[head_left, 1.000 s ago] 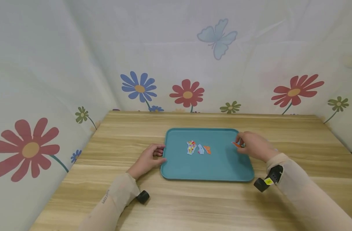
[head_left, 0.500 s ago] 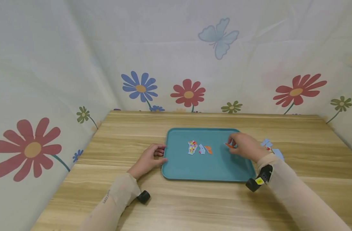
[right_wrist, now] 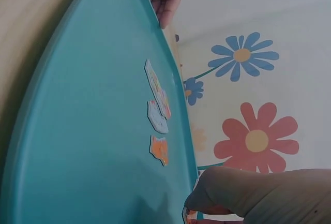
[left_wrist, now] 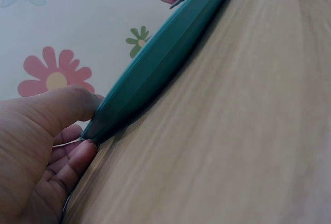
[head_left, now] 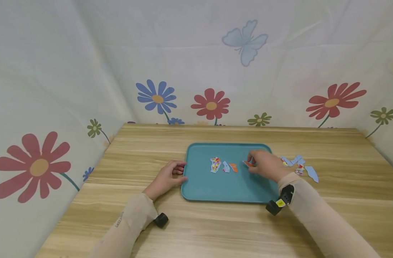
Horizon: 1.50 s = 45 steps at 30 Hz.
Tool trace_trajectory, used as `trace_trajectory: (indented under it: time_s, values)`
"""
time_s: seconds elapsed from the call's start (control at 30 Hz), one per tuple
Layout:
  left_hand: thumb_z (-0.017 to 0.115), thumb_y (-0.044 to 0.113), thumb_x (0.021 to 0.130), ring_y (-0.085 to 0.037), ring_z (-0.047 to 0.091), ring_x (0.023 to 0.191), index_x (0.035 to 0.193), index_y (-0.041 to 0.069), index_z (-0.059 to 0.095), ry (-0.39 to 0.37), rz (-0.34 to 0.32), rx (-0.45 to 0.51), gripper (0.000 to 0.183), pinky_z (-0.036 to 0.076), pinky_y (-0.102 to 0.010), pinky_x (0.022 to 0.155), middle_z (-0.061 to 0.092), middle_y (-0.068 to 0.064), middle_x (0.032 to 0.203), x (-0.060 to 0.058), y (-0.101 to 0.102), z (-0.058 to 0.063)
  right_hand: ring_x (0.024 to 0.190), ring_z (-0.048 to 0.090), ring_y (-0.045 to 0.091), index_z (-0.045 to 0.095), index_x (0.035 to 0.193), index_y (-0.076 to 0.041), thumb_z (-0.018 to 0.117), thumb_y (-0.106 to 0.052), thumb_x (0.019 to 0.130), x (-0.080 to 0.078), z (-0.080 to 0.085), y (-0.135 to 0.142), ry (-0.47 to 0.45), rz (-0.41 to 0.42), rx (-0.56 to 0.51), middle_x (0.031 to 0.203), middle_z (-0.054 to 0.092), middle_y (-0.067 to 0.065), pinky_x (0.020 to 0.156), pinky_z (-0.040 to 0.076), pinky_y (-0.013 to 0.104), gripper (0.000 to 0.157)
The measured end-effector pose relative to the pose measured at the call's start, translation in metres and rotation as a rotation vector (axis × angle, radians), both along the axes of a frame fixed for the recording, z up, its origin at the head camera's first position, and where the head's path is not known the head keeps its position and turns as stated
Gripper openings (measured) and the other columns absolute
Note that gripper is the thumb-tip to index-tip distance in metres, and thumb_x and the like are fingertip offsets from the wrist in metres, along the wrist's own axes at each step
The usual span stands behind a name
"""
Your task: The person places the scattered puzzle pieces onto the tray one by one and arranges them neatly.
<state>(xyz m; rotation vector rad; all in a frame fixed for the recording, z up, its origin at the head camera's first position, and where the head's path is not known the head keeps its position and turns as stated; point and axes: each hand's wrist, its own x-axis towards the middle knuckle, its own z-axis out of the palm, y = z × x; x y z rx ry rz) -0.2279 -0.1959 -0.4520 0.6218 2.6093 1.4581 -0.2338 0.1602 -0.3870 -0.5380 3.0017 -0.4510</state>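
A blue-green tray (head_left: 228, 190) lies on the wooden table. At its left edge my left hand (head_left: 165, 179) holds the rim; in the left wrist view the thumb (left_wrist: 77, 105) is at the rim with curled fingers below. Over the tray's right part, my right hand (head_left: 264, 165) pinches an orange and pale-blue puzzle piece (head_left: 247, 163) between thumb and fingers. Left of it on the tray lie an orange piece (head_left: 233, 167), a pale-blue piece (head_left: 226, 167) and a multicoloured patterned piece (head_left: 215, 165), side by side with small gaps.
Several loose puzzle pieces lie on the table right of the tray, among them a plain blue one (head_left: 311, 173) and a patterned one (head_left: 299, 169). A white flowered curtain (head_left: 183, 53) stands behind the table (head_left: 199, 229) and along its sides.
My right hand has moved left over the tray with the orange puzzle piece, baring the loose pieces on the table at right. The left hand has stayed at the tray's edge.
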Motion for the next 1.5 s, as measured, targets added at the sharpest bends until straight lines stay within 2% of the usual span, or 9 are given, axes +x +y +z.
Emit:
trace_trajectory:
  time_s: [0.37, 0.73, 1.1, 1.5]
  values:
    - [0.073, 0.007, 0.085, -0.027, 0.058, 0.107, 0.132, -0.003, 0.051, 0.004, 0.006, 0.012, 0.053, 0.053, -0.033, 0.094, 0.055, -0.019, 0.124, 0.001, -0.001, -0.001, 0.072, 0.056, 0.017, 0.064, 0.097, -0.005, 0.071, -0.017, 0.082, -0.004, -0.007, -0.012, -0.018, 0.003, -0.010, 0.083, 0.065, 0.007, 0.064, 0.049, 0.031, 0.021]
    - [0.072, 0.007, 0.085, -0.027, 0.058, 0.107, 0.133, -0.002, 0.050, 0.005, 0.005, 0.011, 0.053, 0.053, -0.034, 0.094, 0.055, -0.019, 0.123, 0.000, -0.001, -0.003, 0.071, 0.055, 0.017, 0.064, 0.097, -0.005, 0.073, -0.017, 0.081, -0.004, -0.013, -0.022, 0.028, -0.021, 0.027, 0.084, 0.062, 0.007, 0.059, 0.047, 0.031, 0.022]
    - [0.072, 0.007, 0.085, -0.027, 0.058, 0.108, 0.132, -0.002, 0.051, 0.005, 0.006, 0.007, 0.053, 0.053, -0.032, 0.094, 0.055, -0.018, 0.124, 0.000, -0.001, -0.003, 0.071, 0.055, 0.016, 0.064, 0.101, -0.004, 0.073, -0.019, 0.083, -0.003, -0.013, -0.029, 0.024, -0.031, 0.050, 0.085, 0.060, 0.007, 0.058, 0.047, 0.029, 0.025]
    - [0.072, 0.006, 0.085, -0.027, 0.058, 0.107, 0.132, -0.002, 0.051, 0.007, 0.008, 0.007, 0.053, 0.053, -0.033, 0.094, 0.055, -0.018, 0.123, -0.003, -0.001, -0.005, 0.080, 0.061, 0.020, 0.064, 0.106, -0.002, 0.072, -0.019, 0.084, -0.003, -0.015, -0.027, 0.008, -0.049, 0.009, 0.093, 0.064, 0.012, 0.065, 0.053, 0.034, 0.029]
